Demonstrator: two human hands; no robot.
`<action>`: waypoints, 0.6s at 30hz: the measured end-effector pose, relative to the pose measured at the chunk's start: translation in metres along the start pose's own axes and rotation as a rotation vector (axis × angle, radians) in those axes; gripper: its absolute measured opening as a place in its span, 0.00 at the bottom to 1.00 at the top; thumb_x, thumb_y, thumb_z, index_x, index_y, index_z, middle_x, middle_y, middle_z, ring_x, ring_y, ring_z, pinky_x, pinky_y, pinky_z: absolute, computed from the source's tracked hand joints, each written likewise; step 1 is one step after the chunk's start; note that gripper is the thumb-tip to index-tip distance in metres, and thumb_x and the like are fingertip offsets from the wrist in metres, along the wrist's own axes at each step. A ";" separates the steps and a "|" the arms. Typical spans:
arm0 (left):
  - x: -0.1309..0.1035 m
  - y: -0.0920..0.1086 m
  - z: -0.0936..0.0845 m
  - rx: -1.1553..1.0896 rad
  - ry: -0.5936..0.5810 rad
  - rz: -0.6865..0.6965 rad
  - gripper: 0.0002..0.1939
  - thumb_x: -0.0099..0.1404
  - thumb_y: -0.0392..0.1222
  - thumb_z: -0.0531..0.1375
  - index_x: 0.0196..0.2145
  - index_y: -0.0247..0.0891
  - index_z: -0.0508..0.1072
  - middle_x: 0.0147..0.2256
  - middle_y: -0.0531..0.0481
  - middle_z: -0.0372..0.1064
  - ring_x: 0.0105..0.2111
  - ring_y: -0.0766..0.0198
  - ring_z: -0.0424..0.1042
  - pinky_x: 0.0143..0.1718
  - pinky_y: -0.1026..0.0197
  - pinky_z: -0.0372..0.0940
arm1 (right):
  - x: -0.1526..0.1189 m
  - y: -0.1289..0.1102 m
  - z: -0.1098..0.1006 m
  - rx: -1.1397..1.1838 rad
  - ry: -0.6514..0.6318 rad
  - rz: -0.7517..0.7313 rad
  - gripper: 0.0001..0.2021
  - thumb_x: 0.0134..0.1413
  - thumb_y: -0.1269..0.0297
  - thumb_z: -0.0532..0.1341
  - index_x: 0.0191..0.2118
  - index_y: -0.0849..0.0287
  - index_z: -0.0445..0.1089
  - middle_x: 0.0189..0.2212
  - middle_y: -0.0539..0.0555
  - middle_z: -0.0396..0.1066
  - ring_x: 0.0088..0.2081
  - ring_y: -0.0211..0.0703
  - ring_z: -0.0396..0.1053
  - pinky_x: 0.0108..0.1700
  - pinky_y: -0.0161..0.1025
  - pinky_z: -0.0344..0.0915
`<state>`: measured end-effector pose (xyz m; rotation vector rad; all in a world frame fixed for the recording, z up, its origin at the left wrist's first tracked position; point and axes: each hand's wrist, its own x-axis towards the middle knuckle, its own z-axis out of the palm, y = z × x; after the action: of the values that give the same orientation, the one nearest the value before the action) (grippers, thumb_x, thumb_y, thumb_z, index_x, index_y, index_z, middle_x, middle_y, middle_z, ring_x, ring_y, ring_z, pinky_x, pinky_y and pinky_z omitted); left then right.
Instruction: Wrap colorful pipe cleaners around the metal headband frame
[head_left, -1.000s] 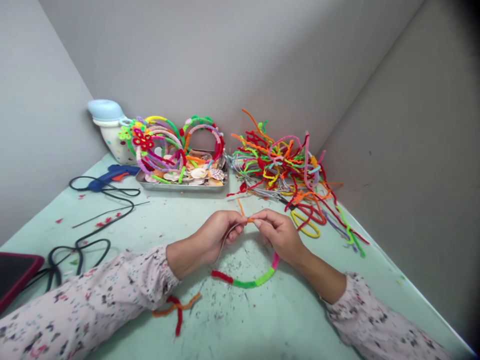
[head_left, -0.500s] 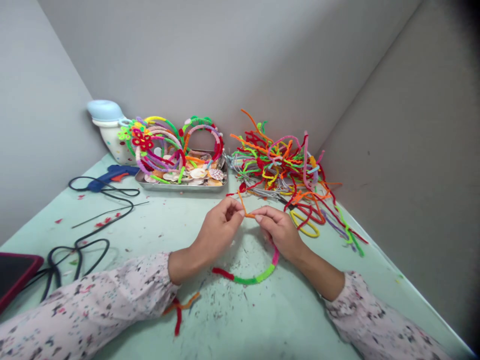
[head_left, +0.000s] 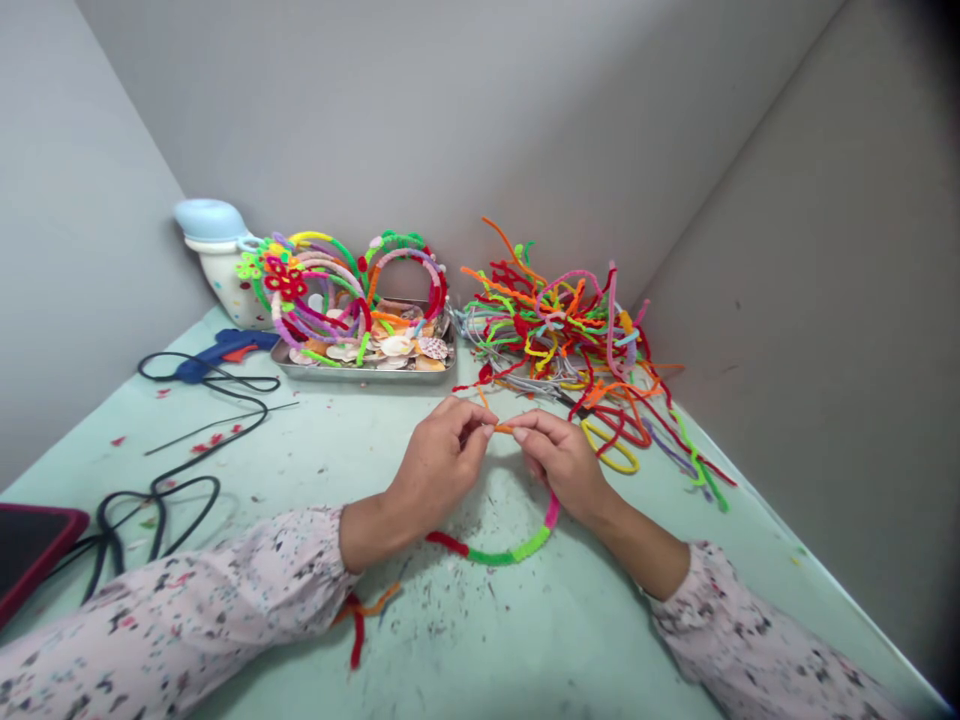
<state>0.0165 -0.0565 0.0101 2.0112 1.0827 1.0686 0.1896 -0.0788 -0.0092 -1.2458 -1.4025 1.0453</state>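
The left hand (head_left: 439, 460) and right hand (head_left: 562, 460) both pinch the orange fuzzy wire (head_left: 503, 430), fingertips closed. It lies side to side between them, equally near both. A bent band (head_left: 491, 558), pink, green and red, curves below the right hand; its hidden end may be held too.

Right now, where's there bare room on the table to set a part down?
Best: near table, between striped band and right sleeve; few specks.
Smaller: between tray, cable and left hand; some scraps.
Crowded: back right, under the stem pile; left side, with cable, glue gun and tablet-like slab.
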 end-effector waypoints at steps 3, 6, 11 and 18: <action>0.000 0.001 -0.001 0.010 -0.015 0.002 0.08 0.64 0.37 0.53 0.36 0.38 0.72 0.33 0.50 0.67 0.35 0.64 0.66 0.37 0.62 0.59 | 0.000 0.001 0.000 0.007 0.005 -0.010 0.10 0.56 0.60 0.58 0.37 0.60 0.71 0.12 0.42 0.57 0.15 0.31 0.52 0.17 0.30 0.50; 0.000 0.003 -0.003 0.022 -0.031 -0.013 0.09 0.64 0.38 0.53 0.36 0.38 0.73 0.34 0.50 0.68 0.35 0.63 0.66 0.37 0.62 0.59 | 0.000 0.001 0.000 0.006 0.009 -0.022 0.10 0.56 0.60 0.58 0.36 0.60 0.71 0.12 0.42 0.57 0.15 0.31 0.53 0.17 0.30 0.50; 0.000 0.005 -0.004 0.063 -0.046 -0.018 0.09 0.65 0.38 0.52 0.35 0.38 0.72 0.34 0.49 0.68 0.35 0.63 0.66 0.37 0.62 0.59 | -0.001 0.000 0.000 -0.012 0.019 -0.034 0.10 0.55 0.60 0.58 0.36 0.60 0.71 0.12 0.43 0.57 0.15 0.32 0.53 0.17 0.31 0.50; 0.001 0.006 -0.005 0.089 -0.077 -0.011 0.09 0.65 0.38 0.51 0.36 0.37 0.71 0.34 0.49 0.67 0.36 0.62 0.66 0.37 0.62 0.59 | -0.001 0.000 0.001 -0.027 0.030 -0.048 0.09 0.55 0.60 0.58 0.35 0.60 0.71 0.12 0.43 0.56 0.15 0.32 0.53 0.18 0.31 0.50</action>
<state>0.0150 -0.0579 0.0173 2.0955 1.1175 0.9440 0.1888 -0.0800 -0.0092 -1.2361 -1.4207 0.9744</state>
